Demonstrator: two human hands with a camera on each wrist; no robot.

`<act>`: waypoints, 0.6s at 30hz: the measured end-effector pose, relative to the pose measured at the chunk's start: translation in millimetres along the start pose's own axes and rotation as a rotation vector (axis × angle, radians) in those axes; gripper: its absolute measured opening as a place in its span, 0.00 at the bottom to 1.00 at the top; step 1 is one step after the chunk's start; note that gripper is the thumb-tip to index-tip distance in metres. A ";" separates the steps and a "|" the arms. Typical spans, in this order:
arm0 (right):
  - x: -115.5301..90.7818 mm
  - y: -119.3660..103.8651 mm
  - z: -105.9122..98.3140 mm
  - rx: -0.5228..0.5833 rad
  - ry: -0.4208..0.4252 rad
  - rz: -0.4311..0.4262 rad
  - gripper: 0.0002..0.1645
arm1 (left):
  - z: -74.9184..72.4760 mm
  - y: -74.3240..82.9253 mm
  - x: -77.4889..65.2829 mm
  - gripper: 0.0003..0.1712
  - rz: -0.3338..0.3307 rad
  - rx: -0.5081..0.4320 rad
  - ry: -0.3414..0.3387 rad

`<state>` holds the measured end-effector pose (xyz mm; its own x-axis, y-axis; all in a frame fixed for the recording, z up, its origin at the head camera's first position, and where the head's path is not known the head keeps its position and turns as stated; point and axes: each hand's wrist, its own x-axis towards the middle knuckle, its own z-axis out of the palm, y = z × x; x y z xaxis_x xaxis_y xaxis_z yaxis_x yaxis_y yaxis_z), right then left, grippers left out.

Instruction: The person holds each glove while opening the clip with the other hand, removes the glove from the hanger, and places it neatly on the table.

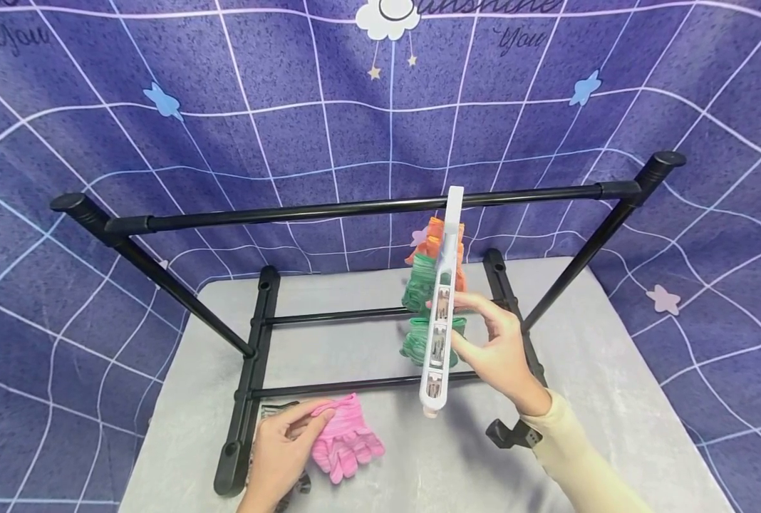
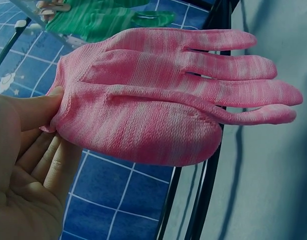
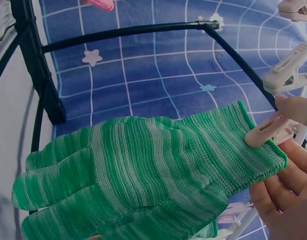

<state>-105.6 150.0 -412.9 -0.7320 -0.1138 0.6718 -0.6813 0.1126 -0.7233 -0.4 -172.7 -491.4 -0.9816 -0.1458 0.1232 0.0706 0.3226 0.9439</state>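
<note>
My left hand pinches a pink striped knit glove by its cuff, between thumb and fingers. In the left wrist view the glove's fingers point away from the hand. A white clip hanger hangs on the rack's top bar, seen end-on from the head. My right hand is at the hanger, thumb and fingers pinching a pale clip at the cuff of a green striped glove. Another green glove and orange gloves hang farther back on it.
The black rack has two side posts and lower crossbars, standing on a light grey tabletop. A dark grey patterned glove lies beneath my left hand, partly covered. A blue-purple grid curtain hangs behind.
</note>
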 end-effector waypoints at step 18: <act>1.8 1.4 -1.4 0.070 0.004 -0.001 0.25 | -11.8 -4.7 -1.6 0.08 -0.032 -0.041 -0.067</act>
<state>-107.8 151.3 -412.5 -0.7315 -0.1096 0.6730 -0.6799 0.0432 -0.7320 2.9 -185.0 -492.4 -0.9930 -0.0925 0.0737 0.0451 0.2796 0.9590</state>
